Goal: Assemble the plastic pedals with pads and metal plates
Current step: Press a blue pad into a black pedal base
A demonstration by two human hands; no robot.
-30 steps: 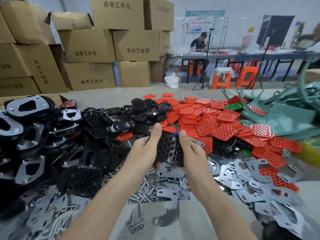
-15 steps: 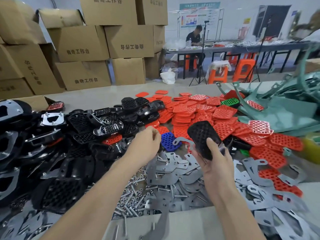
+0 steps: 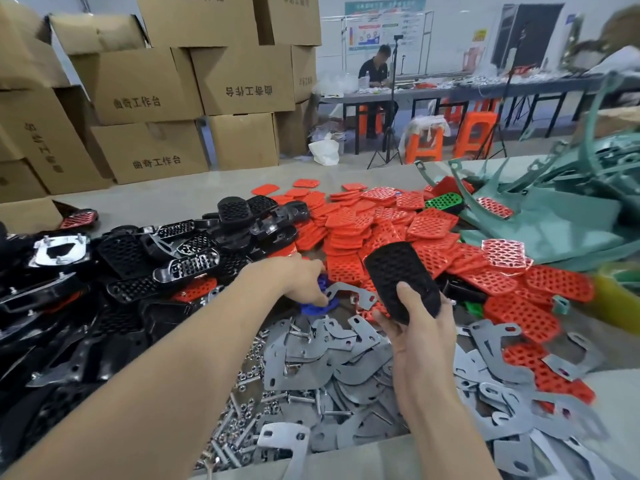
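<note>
My right hand (image 3: 420, 325) grips a black perforated plastic pedal (image 3: 401, 277) by its near end, holding it upright above the parts. My left hand (image 3: 298, 280) reaches forward and its fingers close on a blue pad (image 3: 320, 306) lying among the grey metal plates (image 3: 332, 355). One curved metal plate (image 3: 349, 292) lies right beside the blue pad. Red perforated pads (image 3: 363, 230) form a heap behind both hands. Black pedals (image 3: 166, 258) are piled to the left.
Loose bolts and nuts (image 3: 242, 403) lie at the near centre. Teal metal frames (image 3: 561, 216) fill the right side, and a green pad (image 3: 445, 202) sits among the red ones. Cardboard boxes (image 3: 149, 98) stand behind. A seated person (image 3: 375, 71) works at a far table.
Both hands held the black pedal together; now only my right hand keeps it, moved right. My left hand let go and reached forward to the blue pad.
</note>
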